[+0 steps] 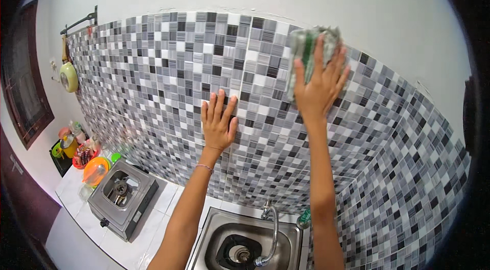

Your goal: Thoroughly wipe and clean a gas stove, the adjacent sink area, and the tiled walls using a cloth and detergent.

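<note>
My right hand (319, 86) presses a grey-white cleaning cloth with a green stripe (300, 48) against the upper part of the tiled wall (178, 60), at the tiles' top edge. Its fingers are spread over the cloth, which is slightly blurred. Lower down and to the left, my left hand (219, 126) rests flat on the grey, black and white mosaic tiles, fingers stretched out and holding nothing. Below both arms is a steel sink (204, 234) with a black ring-shaped stove grate (223, 255) lying in it. A curved chrome faucet (276, 229) reaches over the basin.
A gas stove (145, 203) stands on the white tiled counter (111, 242) at left. Behind it are an orange container (95, 171) and a red basket (81, 160). A green bottle (304, 219) is beside the sink. A pale green pan (69, 77) hangs from the wall rack.
</note>
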Available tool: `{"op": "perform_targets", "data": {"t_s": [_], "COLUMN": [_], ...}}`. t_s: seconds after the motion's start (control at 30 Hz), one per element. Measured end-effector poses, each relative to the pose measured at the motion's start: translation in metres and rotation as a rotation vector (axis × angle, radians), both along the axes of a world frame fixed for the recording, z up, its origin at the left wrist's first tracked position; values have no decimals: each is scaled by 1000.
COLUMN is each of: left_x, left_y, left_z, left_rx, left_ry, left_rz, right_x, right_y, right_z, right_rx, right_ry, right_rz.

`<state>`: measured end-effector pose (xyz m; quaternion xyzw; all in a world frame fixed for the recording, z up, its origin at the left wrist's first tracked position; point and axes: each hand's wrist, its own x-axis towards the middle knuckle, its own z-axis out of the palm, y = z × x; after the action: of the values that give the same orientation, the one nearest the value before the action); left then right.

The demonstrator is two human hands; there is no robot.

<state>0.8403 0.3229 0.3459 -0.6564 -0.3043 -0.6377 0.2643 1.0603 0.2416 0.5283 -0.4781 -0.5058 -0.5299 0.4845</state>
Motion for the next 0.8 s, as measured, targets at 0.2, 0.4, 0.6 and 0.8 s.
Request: {"op": "perform_targets", "data": {"t_s": [0.2,0.4,0.6,0.8], "left_x": [0,2,3,4], "left_y": [-1,-1,-1,-2], "left_z": [0,2,0,3], "left_rx": [-35,17,-5,-49], "left_ry": [-11,-20,-38,2], "left_rz": [-24,-26,-19,47], "right_x": [-8,117,136,35], "right_y": [5,-54,-53,-3], "right_z": [-182,-282,-149,-37], "right_rx": [-293,-281,-175,-62], "right_ry": [-470,-438,99,-43], "right_rz": [-24,25,-103,3]}}
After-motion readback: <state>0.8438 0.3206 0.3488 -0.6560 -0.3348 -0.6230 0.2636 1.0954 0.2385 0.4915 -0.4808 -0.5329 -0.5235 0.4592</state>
